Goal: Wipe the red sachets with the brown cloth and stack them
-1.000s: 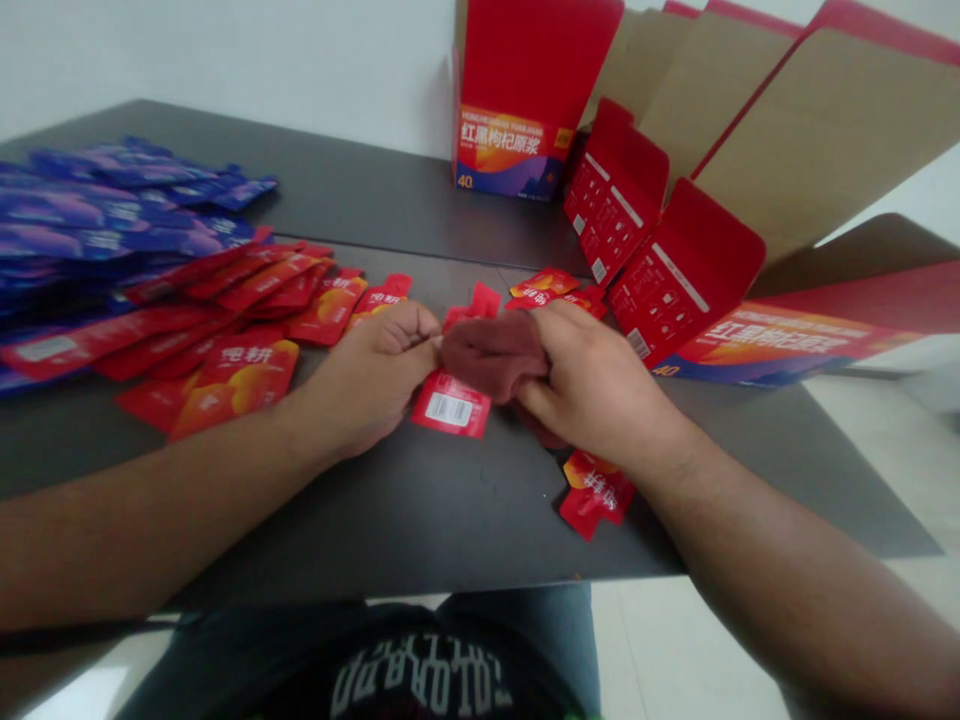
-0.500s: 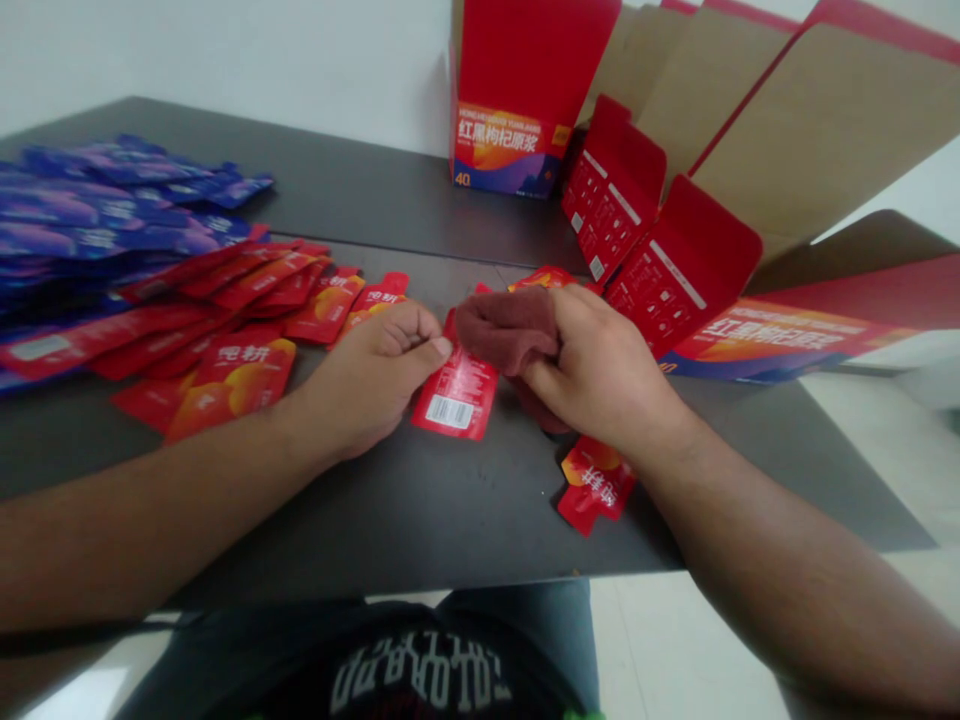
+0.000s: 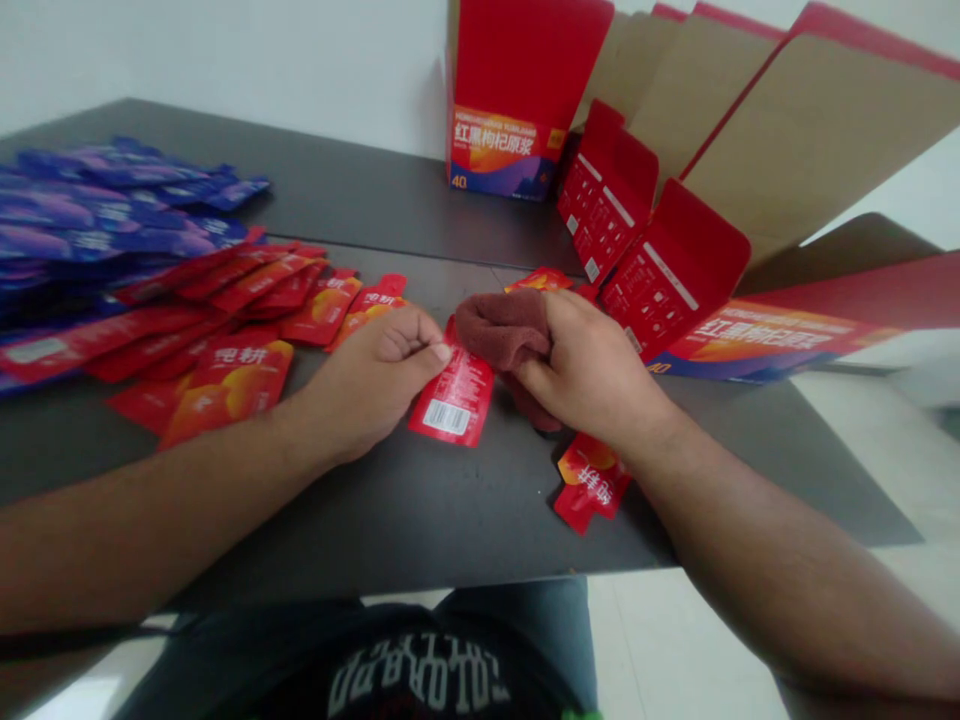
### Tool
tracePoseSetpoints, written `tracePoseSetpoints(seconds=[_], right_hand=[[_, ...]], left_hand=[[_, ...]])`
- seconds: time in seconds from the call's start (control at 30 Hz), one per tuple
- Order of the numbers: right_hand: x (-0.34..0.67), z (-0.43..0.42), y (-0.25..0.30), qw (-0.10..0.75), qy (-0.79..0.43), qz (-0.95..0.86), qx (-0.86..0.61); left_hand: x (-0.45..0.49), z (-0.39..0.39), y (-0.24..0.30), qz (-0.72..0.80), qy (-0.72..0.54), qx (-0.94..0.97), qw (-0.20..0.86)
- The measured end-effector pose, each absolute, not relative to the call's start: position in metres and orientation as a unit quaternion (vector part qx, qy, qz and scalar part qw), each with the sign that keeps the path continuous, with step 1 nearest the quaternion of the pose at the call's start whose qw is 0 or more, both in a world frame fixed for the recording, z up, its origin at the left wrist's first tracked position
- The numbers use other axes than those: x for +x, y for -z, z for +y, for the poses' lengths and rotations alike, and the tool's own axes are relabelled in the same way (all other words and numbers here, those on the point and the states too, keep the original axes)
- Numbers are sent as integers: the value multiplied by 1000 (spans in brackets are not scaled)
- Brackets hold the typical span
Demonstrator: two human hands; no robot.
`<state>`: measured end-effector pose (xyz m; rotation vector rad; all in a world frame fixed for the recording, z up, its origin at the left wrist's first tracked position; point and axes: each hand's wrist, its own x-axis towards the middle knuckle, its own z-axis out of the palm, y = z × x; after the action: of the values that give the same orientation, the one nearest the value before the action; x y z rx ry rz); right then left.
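A red pouch [image 3: 454, 393], barcode side up, is pinched at its upper left edge by my left hand [image 3: 390, 375]. My right hand [image 3: 592, 360] grips a folded brown cloth [image 3: 501, 325], which lies against the pouch's upper part and hides its top end. Below my right wrist, a red and orange pouch [image 3: 592, 478] rests on the grey table. Another orange-red pouch [image 3: 544, 280] shows partly behind the cloth.
Red pouches [image 3: 232, 385] lie in a heap to the left, beside a pile of blue-purple pouches [image 3: 112, 215]. An upright red carton [image 3: 506, 130] stands at the back. Open cartons [image 3: 780, 340] with raised flaps fill the right side of the grey table [image 3: 360, 530].
Both hands keep their grip on the pouch and the cloth. The cloth has barely shifted on the pouch, and the whole view has moved slightly.
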<state>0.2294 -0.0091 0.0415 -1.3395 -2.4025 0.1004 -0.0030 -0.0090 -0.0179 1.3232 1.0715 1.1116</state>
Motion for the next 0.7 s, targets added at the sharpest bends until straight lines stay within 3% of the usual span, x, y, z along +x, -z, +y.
tracePoseSetpoints(seconds=[0.17, 0.33, 0.43, 0.53, 0.7], right_hand=[[218, -28, -37, 122, -93, -928, -340], [229, -21, -43, 223, -64, -883, -409], [235, -11, -47, 269, -53, -850, -450], [234, -7, -47, 278, -52, -844, -456], [230, -8, -45, 260, -63, -848, -458]], left_hand=[[-8, -4, 11, 478, -459, 602, 446], [-24, -1, -18, 502, -439, 646, 372], [-41, -4, -49, 541, -422, 695, 217], [-58, -7, -75, 573, -363, 733, 51], [-67, 2, -86, 599, -260, 757, -9]])
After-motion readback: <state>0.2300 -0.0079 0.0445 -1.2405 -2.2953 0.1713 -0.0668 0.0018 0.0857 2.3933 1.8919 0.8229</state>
